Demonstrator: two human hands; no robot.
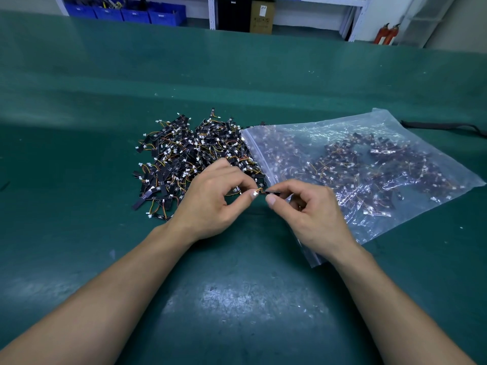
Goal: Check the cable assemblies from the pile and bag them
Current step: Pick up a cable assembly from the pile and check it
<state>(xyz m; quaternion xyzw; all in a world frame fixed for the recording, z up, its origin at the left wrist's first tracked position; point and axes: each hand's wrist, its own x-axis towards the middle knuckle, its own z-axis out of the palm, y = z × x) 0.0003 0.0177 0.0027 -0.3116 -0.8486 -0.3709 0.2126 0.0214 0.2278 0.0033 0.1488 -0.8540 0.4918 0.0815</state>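
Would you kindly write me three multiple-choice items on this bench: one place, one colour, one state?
1. Where does the clear zip bag lie relative to the pile of cable assemblies? A) left of it B) right of it C) far behind it
2. The table mat is: A) red B) white C) green
3. The left hand and right hand: A) pinch one cable assembly between them B) lie flat C) hold scissors
Answers: 1 B, the bag sits right of the pile; 2 C, the mat is green; 3 A, fingertips of both grip its ends.

Factory workshop: green-matted bench (105,101), blue parts bins (126,11) on shelving (212,11), fire extinguishers (387,34).
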